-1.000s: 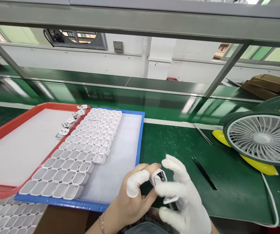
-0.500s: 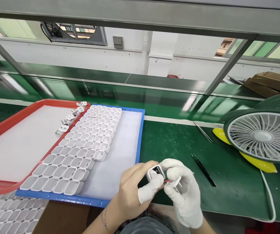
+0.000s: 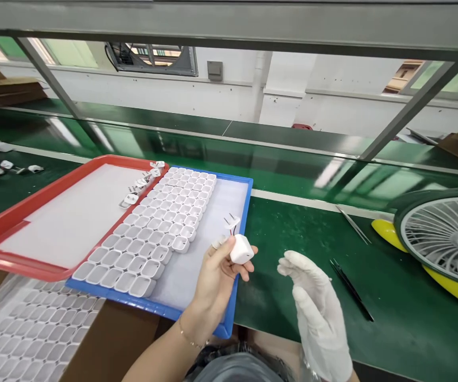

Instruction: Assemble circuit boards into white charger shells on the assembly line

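Observation:
My left hand [image 3: 216,270], bare except for a covered thumb or finger, holds a small white charger housing [image 3: 241,249] over the right edge of the blue tray [image 3: 249,204]. From the housing, a white plug piece with two metal pins [image 3: 232,222] sticks up on thin red and black wires. My right hand [image 3: 318,313], in a white glove, is apart from it over the green bench, fingers curved and spread with nothing between them. Rows of open white housings [image 3: 145,249] fill the left side of the blue tray.
A red tray [image 3: 33,270] with several plug pieces [image 3: 131,197] along its right rim stands left of the blue one. Black tweezers [image 3: 351,289] and silver tweezers [image 3: 353,224] lie on the green bench [image 3: 288,223]. A fan [image 3: 451,239] stands at right; more housings [image 3: 25,334] sit lower left.
My right hand has let go of the plug piece and moved away to the right. My left hand has turned the housing and raised it slightly to the left. The view has shifted left.

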Available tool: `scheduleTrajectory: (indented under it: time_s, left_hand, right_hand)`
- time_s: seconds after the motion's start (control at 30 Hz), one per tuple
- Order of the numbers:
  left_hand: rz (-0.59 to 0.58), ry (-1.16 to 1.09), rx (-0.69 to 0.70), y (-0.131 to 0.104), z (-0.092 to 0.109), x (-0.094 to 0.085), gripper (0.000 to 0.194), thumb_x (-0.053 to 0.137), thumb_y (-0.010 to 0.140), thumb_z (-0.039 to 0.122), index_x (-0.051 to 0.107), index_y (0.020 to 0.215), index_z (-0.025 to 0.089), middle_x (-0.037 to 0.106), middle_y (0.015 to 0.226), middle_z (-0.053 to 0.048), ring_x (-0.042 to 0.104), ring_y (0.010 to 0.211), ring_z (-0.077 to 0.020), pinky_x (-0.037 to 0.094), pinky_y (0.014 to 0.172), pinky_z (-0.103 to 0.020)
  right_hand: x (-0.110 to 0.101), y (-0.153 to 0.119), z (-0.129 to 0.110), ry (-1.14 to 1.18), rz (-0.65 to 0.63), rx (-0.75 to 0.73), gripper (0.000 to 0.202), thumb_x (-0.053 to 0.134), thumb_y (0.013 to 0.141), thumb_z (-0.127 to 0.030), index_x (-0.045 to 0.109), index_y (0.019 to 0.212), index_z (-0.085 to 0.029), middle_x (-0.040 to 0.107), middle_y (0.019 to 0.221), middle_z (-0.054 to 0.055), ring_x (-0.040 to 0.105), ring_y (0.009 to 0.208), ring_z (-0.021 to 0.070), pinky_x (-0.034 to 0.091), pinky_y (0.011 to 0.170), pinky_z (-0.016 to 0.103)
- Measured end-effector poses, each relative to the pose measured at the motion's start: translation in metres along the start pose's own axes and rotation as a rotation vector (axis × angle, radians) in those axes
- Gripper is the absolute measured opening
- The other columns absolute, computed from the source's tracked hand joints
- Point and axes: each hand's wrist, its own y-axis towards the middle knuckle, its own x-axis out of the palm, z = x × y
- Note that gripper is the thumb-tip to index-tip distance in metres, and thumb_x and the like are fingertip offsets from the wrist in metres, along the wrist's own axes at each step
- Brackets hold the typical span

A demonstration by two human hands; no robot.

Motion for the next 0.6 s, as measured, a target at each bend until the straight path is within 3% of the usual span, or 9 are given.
scheduleTrajectory:
  time_s: [0.13, 0.33, 0.4, 0.53, 0.6]
  left_hand:
    - [0.092, -0.175, -0.126, 0.007, 0.002, -0.003, 0.024, 0.048, 0.094, 0.019, 0.065, 0.08, 0.009, 0.073, 0.067, -0.011, 0.063, 0.043, -0.0124, 0.049, 0.038, -0.017]
    - [0.115, -0.241, -0.168, 0.003, 0.006, -0.007, 0.02, 0.048, 0.095, 0.022, 0.063, 0.086, 0.011, 0.074, 0.069, -0.012, 0.063, 0.044, -0.012, 0.046, 0.036, -0.016]
    - [0.098, -0.193, -0.104, 0.0, 0.009, -0.011, 0.018, 0.053, 0.093, 0.024, 0.063, 0.085, 0.011, 0.074, 0.072, -0.012, 0.064, 0.047, -0.0125, 0.046, 0.037, -0.017]
    - [0.039, -0.008, 0.164, -0.009, 0.015, -0.018, 0.019, 0.07, 0.082, 0.03, 0.062, 0.079, 0.013, 0.075, 0.077, -0.012, 0.062, 0.053, -0.0126, 0.045, 0.043, -0.019]
    - [0.029, 0.065, 0.255, -0.016, 0.011, -0.018, 0.023, 0.076, 0.076, 0.032, 0.062, 0.08, 0.014, 0.075, 0.075, -0.01, 0.063, 0.056, -0.0129, 0.044, 0.046, -0.019]
  right_hand:
    - [-0.003, -0.003, -0.003, -0.033, 0.104, 0.052, 0.037, 0.058, 0.092, -0.028, 0.055, 0.129, -0.031, 0.05, 0.139, 0.005, 0.055, 0.118, 0.02, 0.048, 0.099, 0.033]
    - [-0.005, -0.003, -0.002, -0.09, 0.138, 0.062, 0.037, 0.059, 0.092, -0.031, 0.056, 0.128, -0.031, 0.053, 0.135, 0.006, 0.057, 0.115, 0.0222, 0.047, 0.099, 0.039]
    - [-0.006, -0.003, 0.0, -0.14, 0.118, 0.045, 0.037, 0.059, 0.091, -0.032, 0.056, 0.128, -0.031, 0.052, 0.135, 0.007, 0.058, 0.114, 0.023, 0.048, 0.098, 0.041]
    - [-0.002, -0.001, -0.001, -0.262, 0.08, -0.012, 0.037, 0.055, 0.093, -0.032, 0.053, 0.13, -0.03, 0.052, 0.135, 0.009, 0.058, 0.112, 0.0246, 0.05, 0.096, 0.045]
    - [0.006, 0.003, -0.002, -0.376, 0.068, -0.129, 0.044, 0.054, 0.093, -0.032, 0.047, 0.137, -0.03, 0.049, 0.138, 0.009, 0.054, 0.119, 0.028, 0.046, 0.1, 0.051]
